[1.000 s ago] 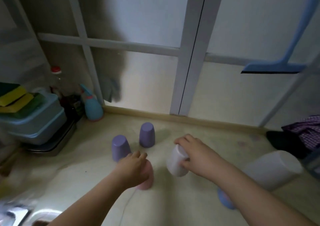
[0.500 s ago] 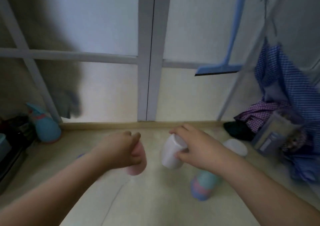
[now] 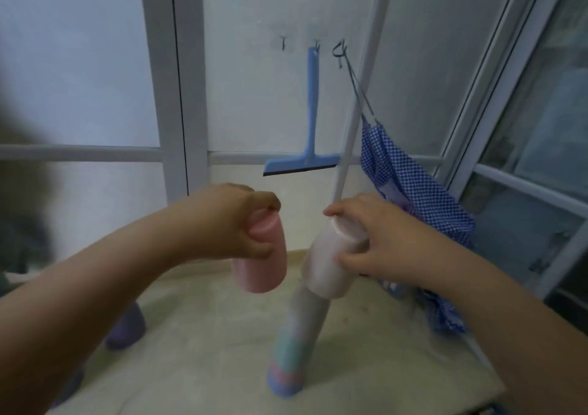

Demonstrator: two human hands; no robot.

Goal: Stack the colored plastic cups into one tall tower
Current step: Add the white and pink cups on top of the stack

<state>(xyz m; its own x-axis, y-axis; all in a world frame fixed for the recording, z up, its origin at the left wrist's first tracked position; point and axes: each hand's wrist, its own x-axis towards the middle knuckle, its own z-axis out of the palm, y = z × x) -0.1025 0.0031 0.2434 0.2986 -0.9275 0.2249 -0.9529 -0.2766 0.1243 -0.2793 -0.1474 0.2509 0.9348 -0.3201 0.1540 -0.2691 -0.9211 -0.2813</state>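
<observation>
My left hand (image 3: 232,220) grips a pink cup (image 3: 264,258) upside down, held in the air left of centre. My right hand (image 3: 378,239) holds a white cup (image 3: 331,261) upside down at the top of a tall tower of nested cups (image 3: 292,351). The tower stands on the cream counter (image 3: 206,367) with blue, pink and teal cups at its base and pale ones above. A purple cup (image 3: 127,328) stands upside down at the left, partly behind my left forearm. Another purple cup (image 3: 70,386) shows below it.
A blue squeegee (image 3: 305,160) hangs on the frosted window behind. A blue checked cloth (image 3: 413,198) hangs at the right, close to my right hand. A white rod (image 3: 353,134) leans past the tower. The counter's edge runs along the lower right.
Both hands have risen with their cups. The white cup now sits over the top of the tower. The camera has tilted up and swung right, and the tower looks much taller in view.
</observation>
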